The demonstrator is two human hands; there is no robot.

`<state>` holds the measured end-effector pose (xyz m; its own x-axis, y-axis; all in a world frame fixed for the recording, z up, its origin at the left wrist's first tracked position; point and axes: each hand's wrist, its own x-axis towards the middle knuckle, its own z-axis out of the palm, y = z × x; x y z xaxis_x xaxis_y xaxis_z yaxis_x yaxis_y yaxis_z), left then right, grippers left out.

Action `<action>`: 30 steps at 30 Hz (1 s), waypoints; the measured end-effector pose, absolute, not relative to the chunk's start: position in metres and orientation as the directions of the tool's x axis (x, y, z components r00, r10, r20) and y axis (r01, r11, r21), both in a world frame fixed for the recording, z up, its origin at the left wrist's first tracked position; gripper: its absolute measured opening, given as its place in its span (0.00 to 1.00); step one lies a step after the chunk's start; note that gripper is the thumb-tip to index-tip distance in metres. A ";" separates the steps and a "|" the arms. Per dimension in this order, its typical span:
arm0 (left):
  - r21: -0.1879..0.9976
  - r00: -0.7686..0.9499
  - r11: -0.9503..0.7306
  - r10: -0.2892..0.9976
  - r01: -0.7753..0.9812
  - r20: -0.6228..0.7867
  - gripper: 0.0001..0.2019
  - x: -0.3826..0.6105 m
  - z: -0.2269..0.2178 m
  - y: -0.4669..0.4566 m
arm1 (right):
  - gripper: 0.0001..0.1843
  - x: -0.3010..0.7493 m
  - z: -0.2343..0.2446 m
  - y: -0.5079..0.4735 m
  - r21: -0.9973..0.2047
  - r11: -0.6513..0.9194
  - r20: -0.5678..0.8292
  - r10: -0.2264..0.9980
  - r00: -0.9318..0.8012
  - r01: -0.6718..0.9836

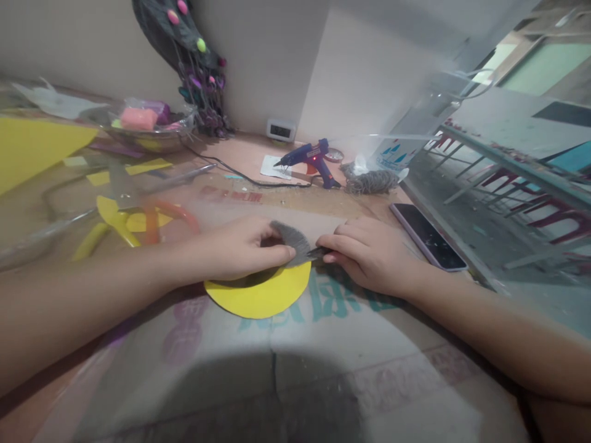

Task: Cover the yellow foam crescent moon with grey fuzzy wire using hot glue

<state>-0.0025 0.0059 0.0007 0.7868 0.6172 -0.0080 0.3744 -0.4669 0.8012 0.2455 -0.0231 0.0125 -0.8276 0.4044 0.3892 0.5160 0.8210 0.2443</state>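
Observation:
My left hand (240, 249) is closed over a curved grey strip (295, 241), its thumb pressing the strip down onto a yellow round cutout (263, 298) that lies on the printed cardboard sheet (323, 344). My right hand (364, 252) sits just right of it, fingers curled, pinching the strip's dark right end at the cutout's edge. Most of the cutout's upper part is hidden under my left hand.
A blue glue gun (311, 159) with a black cord stands at the back, beside a grey bundle (372, 181). A phone (428, 237) lies to the right near the table edge. Yellow scraps, scissors with orange handles (159, 221) and a clear bowl (145, 126) sit at the left.

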 end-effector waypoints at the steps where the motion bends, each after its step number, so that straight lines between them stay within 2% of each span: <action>1: 0.804 0.786 -0.463 0.618 0.373 -0.008 0.12 -0.003 0.001 0.006 | 0.15 0.246 0.012 -0.022 0.252 0.821 0.390 0.398 -0.830 0.512; 9: 0.822 0.776 -0.431 0.631 0.373 -0.022 0.12 -0.001 0.003 0.005 | 0.14 0.249 0.008 -0.021 0.266 0.822 0.398 0.383 -0.834 0.504; 14: 0.838 0.768 -0.398 0.640 0.373 -0.037 0.13 -0.001 0.001 0.005 | 0.21 0.244 0.013 -0.027 0.125 0.840 0.434 0.433 -0.790 0.528; 18: 0.833 0.762 -0.400 0.647 0.382 -0.038 0.13 -0.001 0.000 0.006 | 0.21 0.244 0.016 -0.029 0.082 0.837 0.427 0.461 -0.778 0.541; 21: 0.821 0.760 -0.423 0.650 0.384 -0.020 0.12 0.000 0.001 0.005 | 0.18 0.244 0.016 -0.031 0.045 0.835 0.454 0.472 -0.755 0.549; 25: 0.779 0.739 -0.455 0.674 0.432 -0.016 0.13 0.001 0.002 0.004 | 0.05 0.241 0.011 -0.035 0.000 0.816 0.493 0.503 -0.710 0.578; 30: 0.745 0.744 -0.493 0.669 0.449 -0.006 0.13 0.003 0.002 0.005 | 0.13 0.238 0.007 -0.035 0.018 0.828 0.451 0.493 -0.744 0.560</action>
<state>0.0029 0.0046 0.0019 0.7435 0.6687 -0.0057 0.4493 -0.4932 0.7450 0.2375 -0.0348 0.0071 -0.7441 0.4931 0.4508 0.5599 0.8284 0.0181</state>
